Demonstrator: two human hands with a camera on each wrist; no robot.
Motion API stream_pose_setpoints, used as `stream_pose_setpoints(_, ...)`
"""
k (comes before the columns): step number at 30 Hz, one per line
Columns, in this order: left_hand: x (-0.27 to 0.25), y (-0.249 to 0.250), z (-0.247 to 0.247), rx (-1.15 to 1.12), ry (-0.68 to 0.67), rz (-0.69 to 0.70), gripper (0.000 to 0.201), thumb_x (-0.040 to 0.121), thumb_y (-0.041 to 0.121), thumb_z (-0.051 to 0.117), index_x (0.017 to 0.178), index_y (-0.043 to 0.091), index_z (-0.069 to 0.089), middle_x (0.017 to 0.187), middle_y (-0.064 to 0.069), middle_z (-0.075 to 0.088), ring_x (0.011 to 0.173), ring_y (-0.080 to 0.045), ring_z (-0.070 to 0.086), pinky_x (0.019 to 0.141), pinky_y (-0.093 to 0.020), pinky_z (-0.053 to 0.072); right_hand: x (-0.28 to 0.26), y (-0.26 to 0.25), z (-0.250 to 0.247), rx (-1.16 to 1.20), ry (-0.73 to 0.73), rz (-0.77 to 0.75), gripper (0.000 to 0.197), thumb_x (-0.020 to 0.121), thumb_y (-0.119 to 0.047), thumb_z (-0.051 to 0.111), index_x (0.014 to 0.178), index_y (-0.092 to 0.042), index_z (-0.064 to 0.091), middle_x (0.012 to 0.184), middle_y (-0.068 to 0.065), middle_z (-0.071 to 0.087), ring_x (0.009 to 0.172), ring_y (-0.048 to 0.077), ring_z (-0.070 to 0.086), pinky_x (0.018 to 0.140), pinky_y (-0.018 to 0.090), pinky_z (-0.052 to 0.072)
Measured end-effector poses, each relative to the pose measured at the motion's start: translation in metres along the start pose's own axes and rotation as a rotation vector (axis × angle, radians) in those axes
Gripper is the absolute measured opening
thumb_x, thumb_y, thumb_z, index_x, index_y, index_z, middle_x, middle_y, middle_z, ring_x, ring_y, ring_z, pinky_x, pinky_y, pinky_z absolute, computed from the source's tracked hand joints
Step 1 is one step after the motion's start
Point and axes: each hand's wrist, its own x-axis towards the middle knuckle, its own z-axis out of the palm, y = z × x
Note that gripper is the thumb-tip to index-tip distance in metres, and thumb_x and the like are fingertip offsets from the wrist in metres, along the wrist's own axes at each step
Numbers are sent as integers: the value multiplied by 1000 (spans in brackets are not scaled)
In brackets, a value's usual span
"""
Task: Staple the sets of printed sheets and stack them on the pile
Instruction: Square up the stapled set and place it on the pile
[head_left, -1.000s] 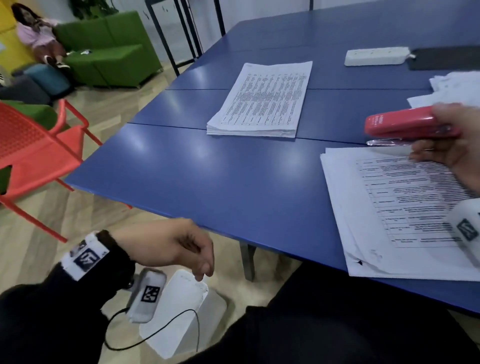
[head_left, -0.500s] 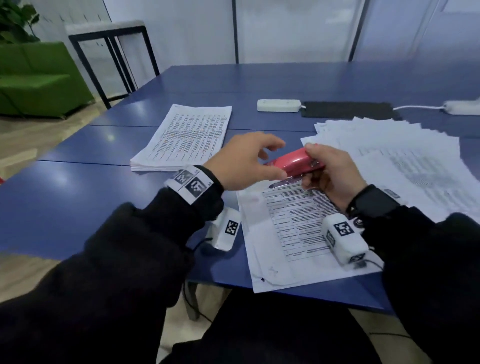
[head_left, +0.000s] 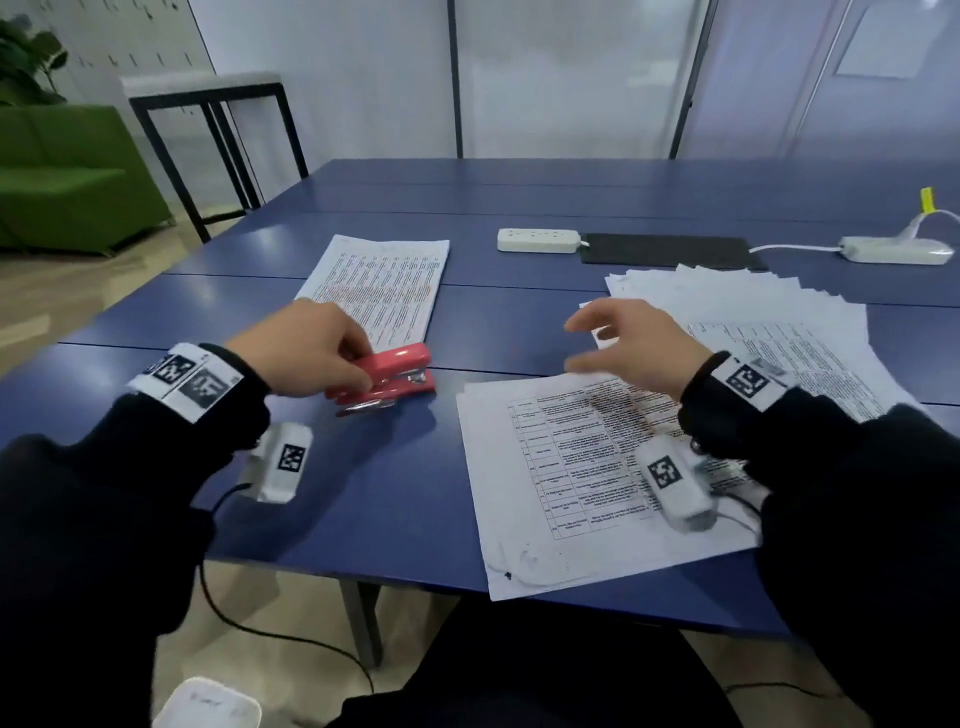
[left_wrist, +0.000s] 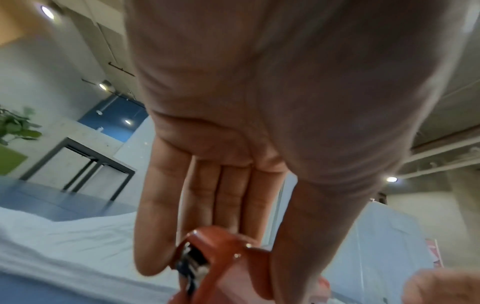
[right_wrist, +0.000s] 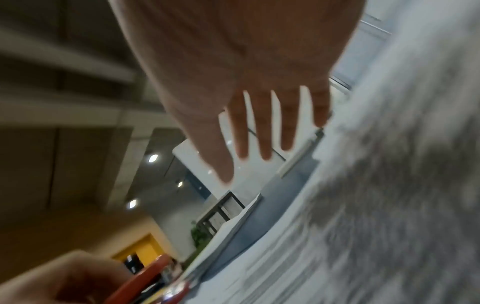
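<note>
Counter (head_left: 322, 499): blue, jointed panels, fills the middle of the frame.
Power strip (head_left: 538, 240): white, upper centre, touching the left end of the dark pad.
Dark pad (head_left: 670, 250): flat, black, upper right of centre.
Second power strip (head_left: 891, 250): white, far right, with white cable and yellow tag.
Green sofa (head_left: 67, 182): left edge.
Side table (head_left: 208, 93): black frame, pale top, upper left.
Plant (head_left: 28, 65): upper left corner.
</note>
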Motion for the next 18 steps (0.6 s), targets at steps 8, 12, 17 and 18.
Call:
stream_pose_setpoints(8, -6, -24, 15, -78, -102, -26, 49, 72, 38, 92, 116, 38, 68, 105, 15, 70, 97, -9, 65, 86, -26, 48, 9, -26, -18, -723, -564, 67, 84, 60, -41, 98, 130, -32, 53, 120, -10, 60, 108, 18, 58, 95, 37, 49)
stream_pose_setpoints(12, -22, -7, 4, -309, 88, 136, 48, 79, 39, 87, 123, 36, 68, 112, 15, 71, 100, 0, 66, 84, -15, 49, 8, -31, -29, -722, -539, 32, 37, 70, -37, 93, 92, -26, 66, 89, -10, 71, 86, 18, 65, 78, 34, 53)
stream_pose_setpoints(17, -39, 13, -5, -834, 5, 247, 67, 69, 54, 91, 128, 34, 67, 119, 9, 72, 108, -10, 70, 95, -25, 54, -9, -41, -98, -190, -285, -5, 24, 74, -22, 91, 94, -21, 78, 88, -3, 80, 76, 11, 73, 75, 27, 56)
stream_pose_setpoints(18, -38, 15, -3, -925, -5, 251, 78, 63, 53, 92, 133, 36, 63, 125, 7, 70, 112, -12, 70, 95, -24, 54, -15, -43, -112, -50, -205, -18, 28, 72, -20, 90, 97, -16, 78, 92, 1, 81, 79, 13, 74, 79, 27, 58)
